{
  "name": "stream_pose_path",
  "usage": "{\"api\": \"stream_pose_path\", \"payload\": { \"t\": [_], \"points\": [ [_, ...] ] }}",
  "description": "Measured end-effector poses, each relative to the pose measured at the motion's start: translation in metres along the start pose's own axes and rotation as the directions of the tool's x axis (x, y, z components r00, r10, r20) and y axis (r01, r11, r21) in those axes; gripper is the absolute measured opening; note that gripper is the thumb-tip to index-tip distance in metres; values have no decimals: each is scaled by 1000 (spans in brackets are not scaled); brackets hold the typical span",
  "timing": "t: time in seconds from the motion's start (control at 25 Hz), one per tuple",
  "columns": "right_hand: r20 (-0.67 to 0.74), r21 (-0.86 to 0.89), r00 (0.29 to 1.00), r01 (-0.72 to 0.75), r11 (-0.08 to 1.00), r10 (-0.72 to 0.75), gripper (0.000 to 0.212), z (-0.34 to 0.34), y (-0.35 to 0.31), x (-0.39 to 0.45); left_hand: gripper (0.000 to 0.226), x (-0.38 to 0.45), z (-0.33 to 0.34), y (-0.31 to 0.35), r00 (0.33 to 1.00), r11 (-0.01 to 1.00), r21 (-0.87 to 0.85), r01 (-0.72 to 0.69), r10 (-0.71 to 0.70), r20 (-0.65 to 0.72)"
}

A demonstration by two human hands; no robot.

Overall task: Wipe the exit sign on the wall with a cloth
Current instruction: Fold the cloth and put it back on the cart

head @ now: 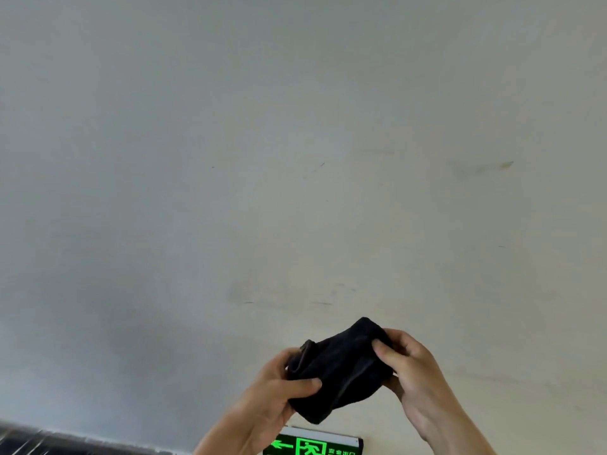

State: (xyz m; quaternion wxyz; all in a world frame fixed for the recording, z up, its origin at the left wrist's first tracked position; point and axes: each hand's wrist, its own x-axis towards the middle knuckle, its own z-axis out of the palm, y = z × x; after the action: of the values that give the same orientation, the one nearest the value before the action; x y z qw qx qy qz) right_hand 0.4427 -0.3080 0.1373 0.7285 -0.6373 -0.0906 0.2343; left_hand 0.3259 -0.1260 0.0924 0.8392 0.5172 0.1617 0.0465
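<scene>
A dark, bunched cloth [341, 372] is held up in front of the pale wall by both hands. My left hand [279, 392] grips its lower left side, thumb laid across the fabric. My right hand [410, 369] pinches its upper right edge. Below the cloth, at the bottom edge of the view, the green lit exit sign [312, 445] hangs on the wall; only its top part shows, with an arrow pointing left and a running figure. The cloth is apart from the sign, a little above it.
The off-white wall [295, 159] fills nearly the whole view, with a few faint scuffs. A dark strip [65, 441] runs along the bottom left corner.
</scene>
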Motion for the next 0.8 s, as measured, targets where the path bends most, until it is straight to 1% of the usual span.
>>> {"api": "stream_pose_path", "payload": {
  "t": [0.08, 0.24, 0.4, 0.44, 0.52, 0.68, 0.76, 0.8],
  "points": [
    [31, 8, 999, -14, 1000, 13, 13, 1, 1, 0, 56, 0, -5, 10, 999, 999, 21, -32, 33, -26],
    [119, 35, 992, -55, 998, 51, 18, 11, 2, 1, 37, -4, -14, 24, 998, 998, -39, -56, 54, -43],
    [276, 32, 961, -43, 999, 33, 39, 31, 3, 7, 37, -20, -27, 31, 987, 995, -17, -98, 95, -129],
    [316, 12, 948, -48, 999, 42, 40, 39, 4, 9, 36, -26, -32, 32, 980, 994, -10, -113, 110, -164],
    [364, -34, 930, -51, 998, 60, 34, 60, 9, 12, 33, -42, -47, 35, 962, 989, -14, -149, 142, -232],
    [427, -78, 900, -56, 995, 84, 27, 113, 24, 16, 38, -79, -81, 43, 900, 971, -45, -234, 199, -387],
    [486, -90, 868, -67, 994, 102, 25, 150, 33, 14, 38, -103, -104, 46, 837, 960, -41, -276, 219, -501],
    [511, -105, 852, -73, 992, 116, 25, 168, 38, 12, 34, -115, -115, 46, 798, 956, -34, -292, 224, -560]
  ]
}}
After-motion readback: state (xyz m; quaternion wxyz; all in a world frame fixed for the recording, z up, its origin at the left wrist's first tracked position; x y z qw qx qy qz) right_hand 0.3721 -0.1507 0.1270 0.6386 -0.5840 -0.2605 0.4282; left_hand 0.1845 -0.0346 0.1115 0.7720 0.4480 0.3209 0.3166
